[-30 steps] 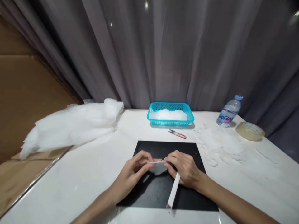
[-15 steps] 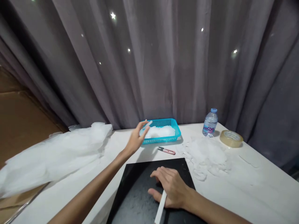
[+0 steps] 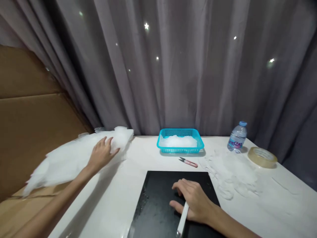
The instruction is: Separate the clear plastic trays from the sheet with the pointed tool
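Observation:
My left hand point(image 3: 102, 153) is over a pile of thin white sheets point(image 3: 74, 155) at the left, fingers spread and holding nothing. Whether its fingertips touch the sheets I cannot tell. Resting over the black board point(image 3: 158, 205), my right hand point(image 3: 194, 200) is curled around a slim white stick-like tool point(image 3: 183, 218). The tool's lower end points toward me; its kind is not clear. Behind the board lie pink-handled thread snips point(image 3: 189, 162). A blue plastic basket point(image 3: 180, 150) farther back holds soft white pieces point(image 3: 177, 141).
Right of the board are loose white scraps point(image 3: 235, 177) and strips on the white table point(image 3: 272, 211). A water bottle point(image 3: 237, 137) and a roll of clear tape point(image 3: 262, 157) stand at the back right. Cardboard point(image 3: 32, 129) is at the left, a grey curtain point(image 3: 173, 92) behind.
My left hand has moved from the basket leftward to the white sheets; the small whitish piece in its fingers is gone. The view has turned left. My right hand keeps its hold.

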`<state>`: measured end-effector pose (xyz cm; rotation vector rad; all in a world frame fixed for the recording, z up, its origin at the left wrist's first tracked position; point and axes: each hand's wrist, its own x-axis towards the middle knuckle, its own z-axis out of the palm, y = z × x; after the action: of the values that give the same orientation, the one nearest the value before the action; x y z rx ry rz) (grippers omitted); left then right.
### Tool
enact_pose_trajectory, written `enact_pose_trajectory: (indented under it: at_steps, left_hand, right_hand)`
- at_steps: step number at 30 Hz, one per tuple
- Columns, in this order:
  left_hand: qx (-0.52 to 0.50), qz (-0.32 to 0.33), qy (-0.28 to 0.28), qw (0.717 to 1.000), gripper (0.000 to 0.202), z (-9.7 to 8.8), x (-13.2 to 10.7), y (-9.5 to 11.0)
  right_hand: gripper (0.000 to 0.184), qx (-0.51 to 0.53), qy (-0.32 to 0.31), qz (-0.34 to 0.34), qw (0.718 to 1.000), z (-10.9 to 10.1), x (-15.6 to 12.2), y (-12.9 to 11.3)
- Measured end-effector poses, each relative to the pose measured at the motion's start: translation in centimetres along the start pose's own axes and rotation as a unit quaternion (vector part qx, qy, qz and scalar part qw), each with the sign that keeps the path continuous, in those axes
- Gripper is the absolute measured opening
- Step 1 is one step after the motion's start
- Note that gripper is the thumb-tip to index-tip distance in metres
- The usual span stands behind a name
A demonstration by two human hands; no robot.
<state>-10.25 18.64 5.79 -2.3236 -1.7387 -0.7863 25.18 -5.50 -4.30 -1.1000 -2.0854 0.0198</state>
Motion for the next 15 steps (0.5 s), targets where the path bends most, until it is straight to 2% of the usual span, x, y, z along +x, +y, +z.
enact_pose_trajectory:
  at_steps: [3,9,12,15]
  left_hand:
    - [0.023,-0.046,-0.011,0.999,0.044,-0.6,-0.6,-2.2]
    - [-0.005,-0.096,-0.006,0.995,0.04,-0.1,-2.3,-2.1]
    - [-0.041,-0.131,0.029,0.99,0.036,-1.1,-2.1,-2.1]
    - [-0.069,-0.181,0.101,0.976,0.031,-3.1,-0.9,-2.6]
  right_hand:
    - [0.024,0.001,-0.019,0.011,1.0,0.1,-0.1,-0.1]
    - [0.019,-0.006,-0.047,0.028,0.998,0.1,-0.4,-0.2]
    - [0.019,-0.009,-0.048,0.027,0.998,0.2,-0.4,-0.2]
    - [0.018,-0.008,-0.049,0.028,0.998,0.2,-0.5,-0.3]
